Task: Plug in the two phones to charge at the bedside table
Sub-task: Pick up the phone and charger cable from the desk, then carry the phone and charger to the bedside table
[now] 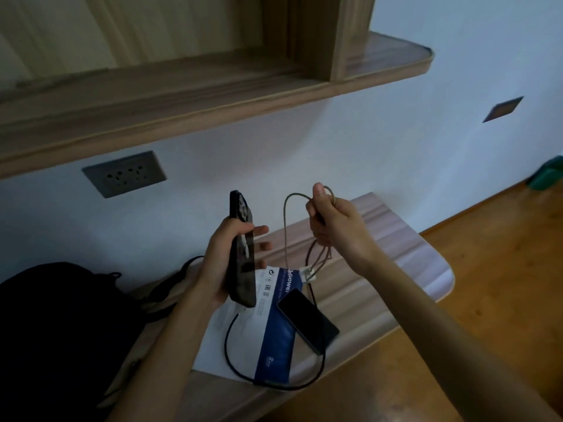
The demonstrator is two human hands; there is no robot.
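Black phone (pixel 242 254) upright in left hand (pixel 217 263); right hand (pixel 332 220) grips cable (pixel 285 226), apart.

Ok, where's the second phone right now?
Head view, lower centre: the second phone lies partly on the blue-and-white packet, right of the left hand.

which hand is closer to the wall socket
Left. The left hand, gripping a dark phone, is below and right of the wall socket; the right hand, holding a coiled cable, is farther right.
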